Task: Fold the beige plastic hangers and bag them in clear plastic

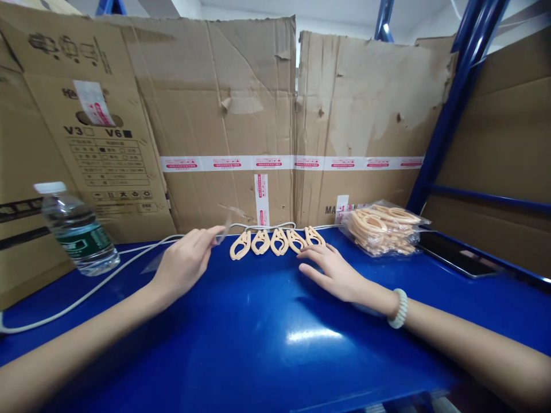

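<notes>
Several beige plastic pieces, teardrop-shaped with open middles like folded travel hangers, stand in a row at the back of the blue tabletop. My left hand is to the left of the row, its fingers pinched on a clear plastic bag that is only partly visible. At the row's right end, my right hand reaches over with fingers stretched out and apart. Its fingertips overlap the last pieces; whether they touch cannot be told. A pale beaded bracelet circles the right wrist.
On the right lies a clear bag packed with more beige pieces, beside a dark phone. A water bottle and a white cable are at the left. Cardboard panels wall off the back, near a blue metal post.
</notes>
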The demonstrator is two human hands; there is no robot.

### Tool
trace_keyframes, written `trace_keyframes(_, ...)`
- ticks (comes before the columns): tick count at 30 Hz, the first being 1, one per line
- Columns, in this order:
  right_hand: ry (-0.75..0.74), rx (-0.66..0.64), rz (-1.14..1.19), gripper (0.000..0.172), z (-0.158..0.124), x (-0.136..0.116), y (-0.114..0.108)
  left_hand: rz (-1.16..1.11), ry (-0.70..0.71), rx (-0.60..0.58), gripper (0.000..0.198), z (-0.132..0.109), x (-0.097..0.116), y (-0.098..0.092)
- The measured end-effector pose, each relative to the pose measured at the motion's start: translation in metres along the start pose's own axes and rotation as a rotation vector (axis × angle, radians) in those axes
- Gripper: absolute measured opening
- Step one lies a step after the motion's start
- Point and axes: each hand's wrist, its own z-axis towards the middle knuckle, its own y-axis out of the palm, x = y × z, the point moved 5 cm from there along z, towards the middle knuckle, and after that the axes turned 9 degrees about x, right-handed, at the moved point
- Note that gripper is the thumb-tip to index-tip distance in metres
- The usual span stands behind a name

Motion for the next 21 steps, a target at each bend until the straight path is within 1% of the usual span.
trace_keyframes(2, 0.012, 0.076, 0.069, 0.031, 0.005, 0.0, -0.008, -0.063, 0.096, 0.037, 0.031, 0.0, 0.026, -0.014)
trace_keyframes(3, 0.025, 0.121, 0.104, 0.031, 0.007, 0.001, -0.012, -0.114, 0.173, 0.06, 0.031, -0.001, 0.041, -0.021)
trace_keyframes(4, 0.043, 0.168, 0.139, 0.031, 0.009, 0.003, -0.017, -0.213, 0.31, 0.155, 0.031, -0.004, 0.059, -0.032)
trace_keyframes(5, 0.064, 0.215, 0.171, 0.031, 0.011, 0.006, -0.022, -0.309, 0.426, 0.204, 0.03, -0.008, 0.075, -0.041)
trace_keyframes(7, 0.107, 0.293, 0.232, 0.031, 0.012, 0.013, -0.029, -0.459, 0.586, 0.173, 0.027, -0.017, 0.102, -0.05)
trace_keyframes(9, 0.143, 0.338, 0.289, 0.031, 0.011, 0.021, -0.032, -0.493, 0.646, 0.161, 0.032, -0.024, 0.119, -0.054)
trace_keyframes(12, 0.177, 0.355, 0.353, 0.032, 0.009, 0.031, -0.03, -0.496, 0.639, 0.118, 0.033, -0.03, 0.127, -0.048)
trace_keyframes(15, 0.171, 0.313, 0.377, 0.032, 0.007, 0.031, -0.024, -0.511, 0.607, 0.02, 0.028, -0.033, 0.126, -0.034)
trace_keyframes(18, 0.121, 0.226, 0.36, 0.03, 0.005, 0.02, -0.018, -0.542, 0.59, -0.038, 0.027, -0.038, 0.127, -0.024)
trace_keyframes(21, 0.03, 0.135, 0.32, 0.03, 0.001, 0.003, -0.014, -0.565, 0.612, -0.026, 0.025, -0.042, 0.132, -0.023)
